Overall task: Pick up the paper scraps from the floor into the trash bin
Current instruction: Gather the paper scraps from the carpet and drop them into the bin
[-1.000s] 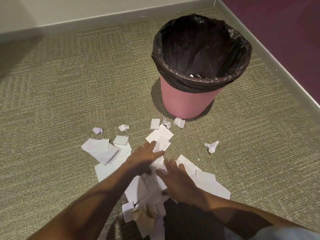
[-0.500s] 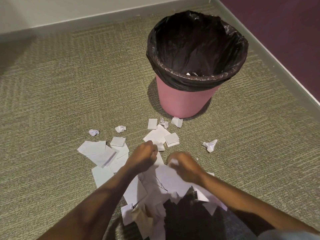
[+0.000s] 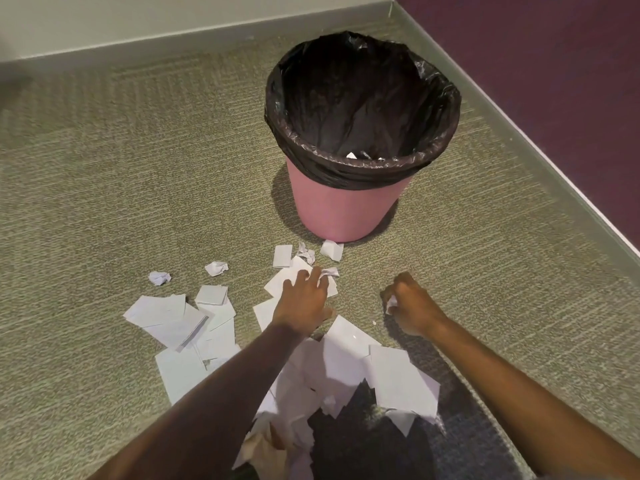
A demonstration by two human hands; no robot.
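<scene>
A pink trash bin lined with a black bag stands upright on the carpet, a few white scraps lying at its bottom. White paper scraps are spread over the floor in front of it, some flat, some crumpled. My left hand reaches forward with fingers spread, its fingertips on a crumpled scrap and flat pieces just short of the bin. My right hand is curled shut around a small crumpled scrap to the right of the pile.
Olive patterned carpet covers the floor. A pale wall with grey baseboard runs along the back, and a purple wall with baseboard runs down the right. More flat sheets and two paper balls lie left of my left arm.
Both hands left the middle of the pile. The left stretched forward toward the bin onto the far scraps; the right swung out to the right and closed on a crumpled scrap.
</scene>
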